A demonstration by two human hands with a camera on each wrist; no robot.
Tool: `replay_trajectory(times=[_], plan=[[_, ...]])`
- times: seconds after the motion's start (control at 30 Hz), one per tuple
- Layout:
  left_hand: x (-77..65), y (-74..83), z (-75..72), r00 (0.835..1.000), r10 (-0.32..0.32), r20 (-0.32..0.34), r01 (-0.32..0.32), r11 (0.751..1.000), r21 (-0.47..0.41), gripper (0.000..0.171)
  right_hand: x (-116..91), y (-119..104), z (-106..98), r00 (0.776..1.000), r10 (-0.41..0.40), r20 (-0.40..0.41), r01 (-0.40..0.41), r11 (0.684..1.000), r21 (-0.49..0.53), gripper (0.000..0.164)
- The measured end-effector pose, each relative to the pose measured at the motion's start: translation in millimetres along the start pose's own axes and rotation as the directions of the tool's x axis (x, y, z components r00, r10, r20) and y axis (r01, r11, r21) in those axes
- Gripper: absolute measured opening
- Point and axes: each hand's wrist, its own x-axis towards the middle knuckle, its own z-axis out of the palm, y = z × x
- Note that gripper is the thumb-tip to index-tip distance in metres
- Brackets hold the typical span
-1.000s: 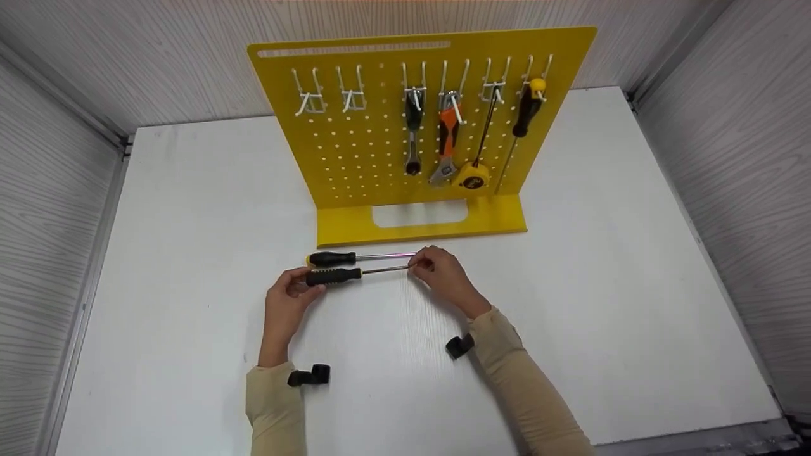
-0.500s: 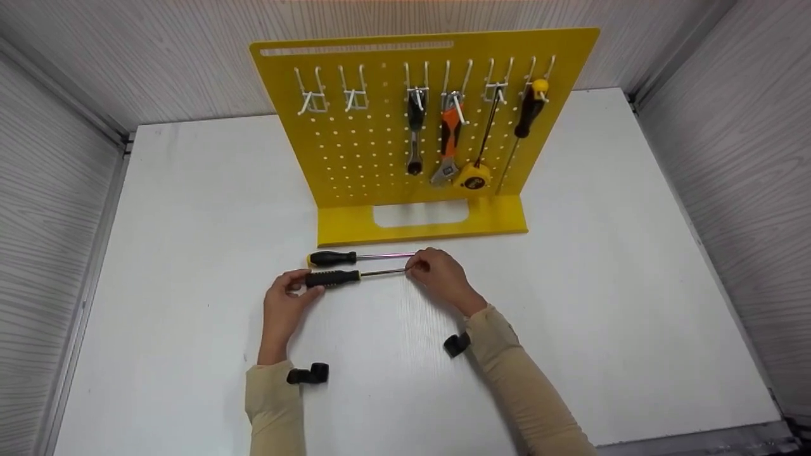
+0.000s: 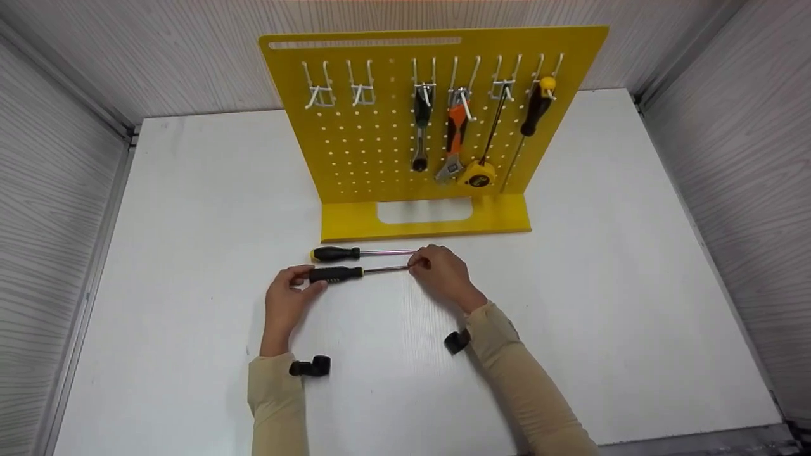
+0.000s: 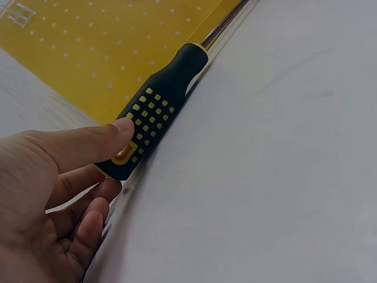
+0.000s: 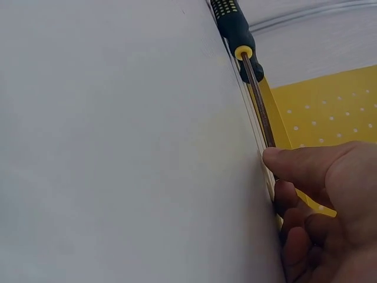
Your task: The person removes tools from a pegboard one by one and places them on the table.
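My left hand (image 3: 286,303) pinches the dark handle of a screwdriver (image 3: 336,274) between thumb and fingers. Yellow squares dot that handle (image 4: 152,112) in the left wrist view. At the other end, my right hand (image 3: 447,272) pinches the thin metal shaft (image 5: 259,106) near its tip, and its fingers hide the tip. The screwdriver lies level, handle to the left. Just behind it, a second screwdriver (image 3: 336,254) with a black handle and yellow end lies parallel on the white table (image 3: 380,380); my right hand covers its tip.
A yellow pegboard (image 3: 361,145) stands behind the screwdrivers on its base. From its white hooks hang a ratchet wrench (image 3: 421,130), an orange-and-black adjustable wrench (image 3: 455,136), a yellow tape measure (image 3: 478,175) and another screwdriver (image 3: 537,111). Two left-hand hooks (image 3: 320,95) hold nothing.
The gripped screwdriver's handle has turned a little about its length, its yellow dots now showing lower. Both hands keep their hold in nearly the same place. The head view has shifted slightly.
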Motion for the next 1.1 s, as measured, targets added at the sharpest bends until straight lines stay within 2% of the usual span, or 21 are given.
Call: replay_trajectory(times=[0.17, 0.37, 0.87, 1.1], plan=[[2.0, 1.8, 1.1, 1.000, -0.018, -0.013, 0.018, 1.000, -0.002, 0.042, 1.4, 1.2, -1.4, 1.000, 0.005, 0.001, -0.005, 1.000, 0.000, 0.008], [3.0, 4.0, 3.1, 1.000, -0.006, -0.031, 0.006, 1.000, -0.009, 0.043, 1.3, 3.3, -3.6, 1.000, 0.008, -0.001, -0.008, 1.000, 0.023, 0.005], [-0.2, -3.5, 2.3, 0.998, 0.025, -0.053, -0.027, 0.999, -0.043, 0.044, -1.5, 1.2, -4.1, 1.000, 0.016, 0.025, -0.017, 0.999, 0.032, 0.007], [-1.2, -4.3, 1.0, 0.999, 0.014, -0.044, -0.016, 0.999, -0.052, 0.044, -2.3, 2.8, -4.2, 1.000, -0.008, 0.015, 0.007, 0.998, 0.056, 0.006]])
